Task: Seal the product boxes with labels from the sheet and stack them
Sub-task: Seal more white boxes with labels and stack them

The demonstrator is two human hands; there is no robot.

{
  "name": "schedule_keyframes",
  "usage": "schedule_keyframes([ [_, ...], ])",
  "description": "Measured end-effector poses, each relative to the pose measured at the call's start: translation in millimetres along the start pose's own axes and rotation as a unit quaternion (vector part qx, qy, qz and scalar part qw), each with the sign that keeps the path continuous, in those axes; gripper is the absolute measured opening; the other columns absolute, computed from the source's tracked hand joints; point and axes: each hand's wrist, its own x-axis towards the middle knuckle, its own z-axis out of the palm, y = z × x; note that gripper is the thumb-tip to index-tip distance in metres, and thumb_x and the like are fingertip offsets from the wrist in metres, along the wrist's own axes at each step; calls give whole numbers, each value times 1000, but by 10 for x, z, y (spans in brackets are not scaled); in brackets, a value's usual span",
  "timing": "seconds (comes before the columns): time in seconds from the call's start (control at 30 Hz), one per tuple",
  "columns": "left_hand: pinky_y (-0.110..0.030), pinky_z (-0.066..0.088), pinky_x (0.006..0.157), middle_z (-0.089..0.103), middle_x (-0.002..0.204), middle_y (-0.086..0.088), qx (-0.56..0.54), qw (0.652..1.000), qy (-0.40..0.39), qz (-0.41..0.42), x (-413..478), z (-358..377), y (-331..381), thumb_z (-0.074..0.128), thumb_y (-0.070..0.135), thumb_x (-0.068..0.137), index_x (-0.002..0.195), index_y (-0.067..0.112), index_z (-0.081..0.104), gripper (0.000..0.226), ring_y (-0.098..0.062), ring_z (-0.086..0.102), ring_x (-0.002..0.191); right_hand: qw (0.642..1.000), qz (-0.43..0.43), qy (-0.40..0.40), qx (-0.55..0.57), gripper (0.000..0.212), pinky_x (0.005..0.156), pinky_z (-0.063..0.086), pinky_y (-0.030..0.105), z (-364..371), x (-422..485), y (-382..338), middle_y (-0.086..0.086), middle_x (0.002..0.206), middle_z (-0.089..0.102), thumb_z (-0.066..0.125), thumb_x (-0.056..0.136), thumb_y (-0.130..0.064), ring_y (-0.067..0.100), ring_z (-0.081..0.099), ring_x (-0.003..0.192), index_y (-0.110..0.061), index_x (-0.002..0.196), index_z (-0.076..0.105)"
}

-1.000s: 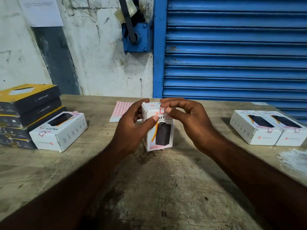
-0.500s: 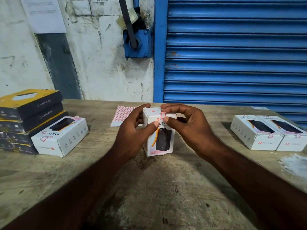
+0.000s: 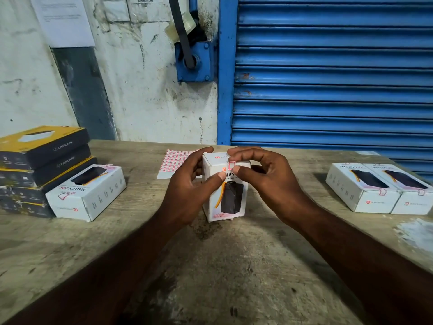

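Gripping box (image 3: 230, 198) still, left hand (image 3: 192, 186); right hand (image 3: 269, 181) seemingly pressing label (image 3: 231, 165) flatter.

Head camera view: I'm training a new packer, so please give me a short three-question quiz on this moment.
1. True or false: the white box, held between the left hand and the right hand, stands upright on the table.
2. The label sheet lies: A) flat on the table behind that box; B) on top of that box; C) in the right hand.
3. Count the white boxes lying side by side at the far right.

Key: 1 true; 2 A; 3 two.
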Motion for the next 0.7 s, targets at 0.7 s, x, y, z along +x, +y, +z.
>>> schedule_keyframes([
  [0.7,-42,52,105,67,129,6,-3,1000,-6,5,-11,13,12,69,50,74,139,23,55,71,-13,63,118,999,-12,8,-30,22,105,45,49,4,-15,3,-10,113,73,75,87,-7,4,64,113,-29,86,75],
])
